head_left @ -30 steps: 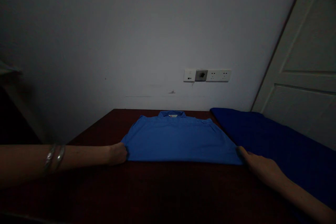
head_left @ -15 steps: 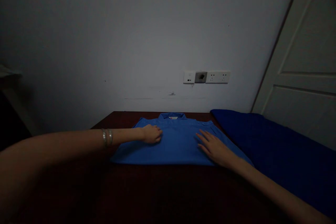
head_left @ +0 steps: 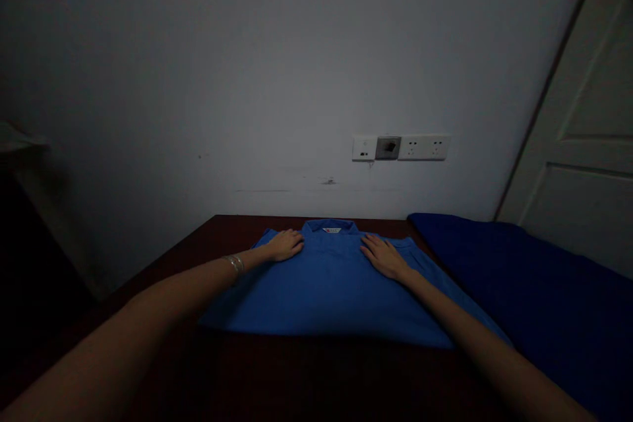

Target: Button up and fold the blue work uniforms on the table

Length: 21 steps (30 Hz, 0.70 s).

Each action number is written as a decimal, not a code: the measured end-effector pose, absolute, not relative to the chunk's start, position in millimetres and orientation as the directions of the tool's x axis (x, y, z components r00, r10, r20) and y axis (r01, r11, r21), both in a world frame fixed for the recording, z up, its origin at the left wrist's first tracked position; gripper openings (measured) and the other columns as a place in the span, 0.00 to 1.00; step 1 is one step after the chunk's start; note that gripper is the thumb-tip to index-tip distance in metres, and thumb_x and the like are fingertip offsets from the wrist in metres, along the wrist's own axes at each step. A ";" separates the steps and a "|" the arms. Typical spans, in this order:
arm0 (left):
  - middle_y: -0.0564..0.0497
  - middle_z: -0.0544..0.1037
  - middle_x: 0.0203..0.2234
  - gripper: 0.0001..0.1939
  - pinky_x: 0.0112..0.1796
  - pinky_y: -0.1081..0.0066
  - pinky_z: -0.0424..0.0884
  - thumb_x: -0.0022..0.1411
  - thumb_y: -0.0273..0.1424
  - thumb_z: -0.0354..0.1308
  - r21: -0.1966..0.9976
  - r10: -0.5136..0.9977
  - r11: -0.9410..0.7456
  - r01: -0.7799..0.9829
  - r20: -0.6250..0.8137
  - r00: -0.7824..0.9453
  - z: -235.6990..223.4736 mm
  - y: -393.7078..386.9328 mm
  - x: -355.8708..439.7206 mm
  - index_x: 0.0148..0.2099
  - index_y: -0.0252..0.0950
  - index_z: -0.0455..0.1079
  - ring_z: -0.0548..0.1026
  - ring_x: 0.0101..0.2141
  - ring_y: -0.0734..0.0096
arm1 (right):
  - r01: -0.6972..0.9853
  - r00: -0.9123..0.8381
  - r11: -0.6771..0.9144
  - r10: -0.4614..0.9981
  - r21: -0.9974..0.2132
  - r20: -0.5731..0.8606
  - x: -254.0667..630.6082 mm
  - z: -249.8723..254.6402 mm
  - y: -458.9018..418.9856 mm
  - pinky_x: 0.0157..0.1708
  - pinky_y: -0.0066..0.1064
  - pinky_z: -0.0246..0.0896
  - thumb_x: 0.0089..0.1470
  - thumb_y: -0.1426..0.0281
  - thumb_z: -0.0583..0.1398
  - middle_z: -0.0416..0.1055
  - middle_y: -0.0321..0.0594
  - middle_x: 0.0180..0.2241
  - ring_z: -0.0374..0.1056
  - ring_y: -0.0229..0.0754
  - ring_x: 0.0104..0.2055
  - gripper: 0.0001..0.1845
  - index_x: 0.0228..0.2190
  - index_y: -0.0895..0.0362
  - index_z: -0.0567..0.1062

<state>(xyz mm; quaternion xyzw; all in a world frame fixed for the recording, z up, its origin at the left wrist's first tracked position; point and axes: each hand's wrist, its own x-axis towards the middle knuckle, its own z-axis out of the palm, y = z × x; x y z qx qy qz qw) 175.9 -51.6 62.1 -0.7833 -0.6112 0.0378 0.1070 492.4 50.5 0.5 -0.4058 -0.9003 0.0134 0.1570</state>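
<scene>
A blue shirt (head_left: 326, 290) lies spread flat, its collar (head_left: 330, 227) with a white label toward the wall. On the shirt's upper left, near the shoulder, rests my left hand (head_left: 287, 245), palm down with fingers stretched out. My right hand (head_left: 384, 256) lies flat on the upper right, just below the collar, fingers extended. Neither hand grips the cloth. Bracelets (head_left: 235, 264) circle my left wrist. Part of the left sleeve is hidden behind my left forearm.
The dark red-brown table (head_left: 198, 244) meets a pale wall (head_left: 277, 79) with a row of sockets (head_left: 400, 148). Dark blue cloth (head_left: 534, 277) lies along the right side. A panelled door (head_left: 588, 165) stands at the far right, and a dark piece of furniture (head_left: 34, 237) at the left.
Both hands have slid away from me over the shirt toward the collar, and the right hand has settled flat. The shirt's near edge shows lower in view.
</scene>
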 end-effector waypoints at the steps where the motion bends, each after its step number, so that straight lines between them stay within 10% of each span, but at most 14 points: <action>1: 0.41 0.68 0.49 0.24 0.48 0.63 0.59 0.65 0.42 0.36 -0.223 0.979 -0.151 0.963 0.100 0.177 66.1 -48.3 164.6 0.52 0.33 0.63 0.65 0.50 0.61 | 0.760 -0.581 0.636 0.758 -0.136 0.296 498.4 -0.5 59.6 0.58 0.47 0.39 0.60 0.57 0.39 0.50 0.49 0.61 0.44 0.48 0.62 0.30 0.57 0.60 0.57; 9: 0.37 0.71 0.47 0.29 0.42 0.69 0.66 0.60 0.47 0.42 -0.153 0.983 0.090 0.984 -0.147 -0.113 85.3 -24.2 98.5 0.50 0.28 0.66 0.71 0.45 0.60 | 0.939 -0.272 0.325 0.902 -0.113 0.335 551.4 0.1 104.1 0.43 0.44 0.56 0.60 0.64 0.41 0.66 0.54 0.46 0.63 0.52 0.47 0.23 0.46 0.62 0.68; 21: 0.43 0.77 0.36 0.17 0.34 0.71 0.70 0.50 0.34 0.56 -0.187 0.954 0.131 0.974 -0.245 -0.175 92.1 -17.4 77.3 0.40 0.30 0.73 0.75 0.34 0.64 | 0.834 -0.432 0.544 0.748 -0.092 0.503 555.0 -9.7 130.6 0.44 0.34 0.54 0.52 0.79 0.49 0.64 0.52 0.43 0.61 0.46 0.45 0.22 0.49 0.63 0.66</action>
